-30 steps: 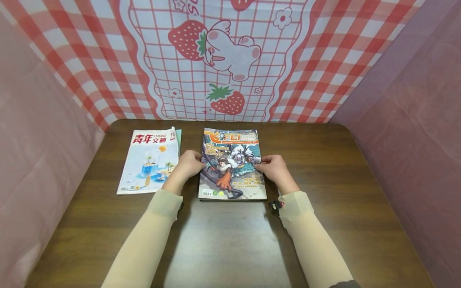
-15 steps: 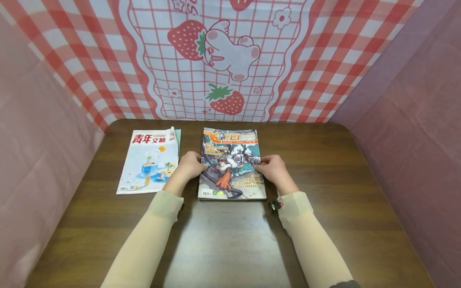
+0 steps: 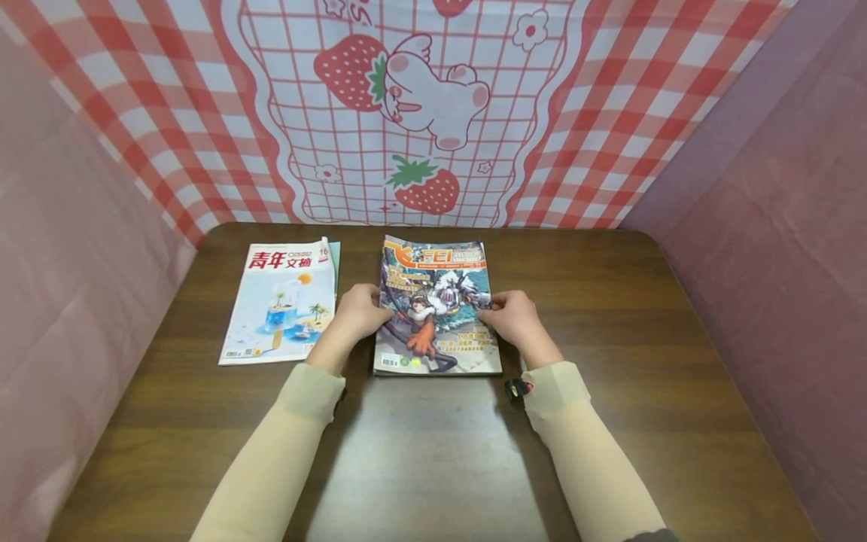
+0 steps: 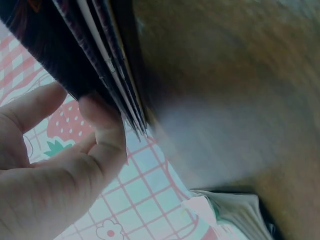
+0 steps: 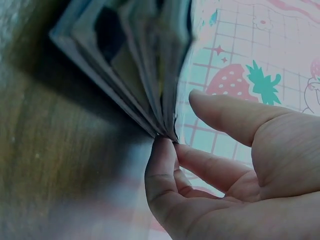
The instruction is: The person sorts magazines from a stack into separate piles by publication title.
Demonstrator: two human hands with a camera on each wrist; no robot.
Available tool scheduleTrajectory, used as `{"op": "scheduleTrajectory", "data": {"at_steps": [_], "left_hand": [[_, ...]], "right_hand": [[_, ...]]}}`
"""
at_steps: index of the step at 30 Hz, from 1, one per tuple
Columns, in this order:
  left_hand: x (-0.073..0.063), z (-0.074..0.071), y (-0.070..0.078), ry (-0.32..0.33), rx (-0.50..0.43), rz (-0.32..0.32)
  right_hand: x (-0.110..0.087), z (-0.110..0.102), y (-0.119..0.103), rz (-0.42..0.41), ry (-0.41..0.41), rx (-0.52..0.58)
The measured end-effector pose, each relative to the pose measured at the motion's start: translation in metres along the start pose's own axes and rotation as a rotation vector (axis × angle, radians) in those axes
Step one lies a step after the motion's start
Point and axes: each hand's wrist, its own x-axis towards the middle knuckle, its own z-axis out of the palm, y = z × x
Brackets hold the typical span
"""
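At the middle of the table lies a stack of magazines [image 3: 433, 331], the top one with a comic-style cover and an orange title. My left hand [image 3: 359, 312] holds its left side, thumb at the cover's edge. In the left wrist view the curled fingers [image 4: 102, 120] touch the spine side [image 4: 107, 60], where several spines show. My right hand [image 3: 518, 320] holds the right side. Seen from the right wrist, the fingertips [image 5: 162, 152] meet the fanned page edges [image 5: 135, 65], and the thumb stands off on the cover side. The stack's underside is hidden.
A white magazine [image 3: 271, 309] with a red title lies left of the stack, over a green-edged one. The brown wooden table [image 3: 650, 391] stretches out to the right and front. Behind it hangs a red-and-white checked cloth [image 3: 596, 113]; pink cloth [image 3: 779, 263] hangs at the sides.
The upper left corner and left edge of the top magazine have risen slightly, and the left hand has shifted a little right with them. The right hand stays almost in place.
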Motion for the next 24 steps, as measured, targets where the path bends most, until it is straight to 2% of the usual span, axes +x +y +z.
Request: {"op": "scheduleTrajectory", "data": {"at_steps": [6,13,18,24], "left_hand": [[-0.0046,-0.0006,0.0031,-0.054,-0.052,0.033],[-0.0073,-0.0004,0.0048,-0.086,-0.164,0.015],[-0.0071,0.0017,0.004,-0.083,-0.231,0.006],[-0.0065,0.004,0.0029,-0.073,-0.321,-0.036]], "right_hand": [[-0.0011,0.0001,0.0003,-0.005,0.006,0.014],[-0.0009,-0.0017,0.0022,-0.016,-0.009,0.038],[0.0003,-0.0033,0.004,-0.022,-0.014,0.042],[0.0001,-0.0045,0.0056,-0.018,-0.02,0.049]]}}
